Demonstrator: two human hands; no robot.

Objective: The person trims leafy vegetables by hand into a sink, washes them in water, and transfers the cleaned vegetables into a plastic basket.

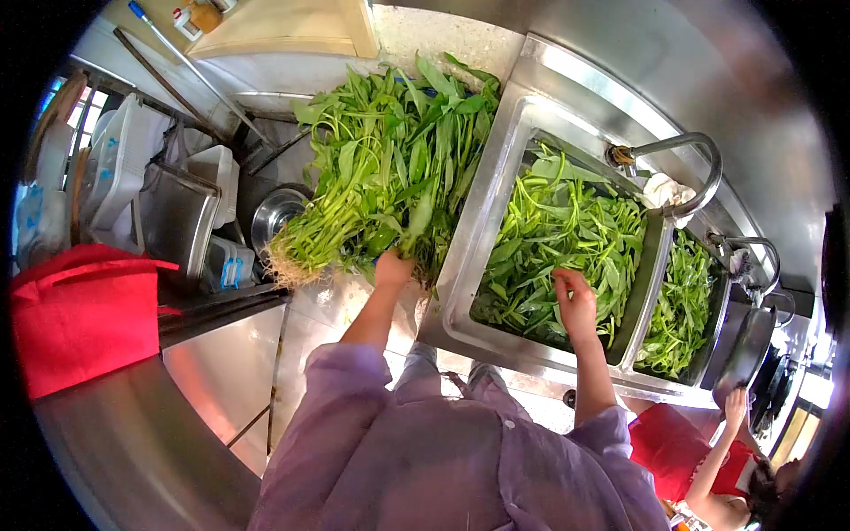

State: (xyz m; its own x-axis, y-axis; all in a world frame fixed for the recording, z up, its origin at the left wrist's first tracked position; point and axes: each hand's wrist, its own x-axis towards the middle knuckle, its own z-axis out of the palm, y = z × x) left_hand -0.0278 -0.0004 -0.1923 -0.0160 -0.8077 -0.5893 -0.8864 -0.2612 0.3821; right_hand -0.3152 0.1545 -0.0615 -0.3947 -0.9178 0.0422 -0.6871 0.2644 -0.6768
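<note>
A tall heap of long-stemmed leafy greens (385, 150), roots at its lower left end, stands left of the steel sink (458, 281). At the heap's near edge my left hand (394, 268) is closed round some greens, its fingertips partly hidden by leaves. My right hand (576, 299) hovers over the loose greens (558, 230) in the nearer basin. Its fingers are curled together; whether something small is between them I cannot make out. Water shows at the edges of that basin.
More greens (677, 310) fill the second basin. Curved faucets (704, 142) reach over the sink, with a white cloth (666, 190) beside one. At lower right a person in red (668, 447) holds a dark pan (745, 352). Metal and plastic containers (181, 208) stand at left.
</note>
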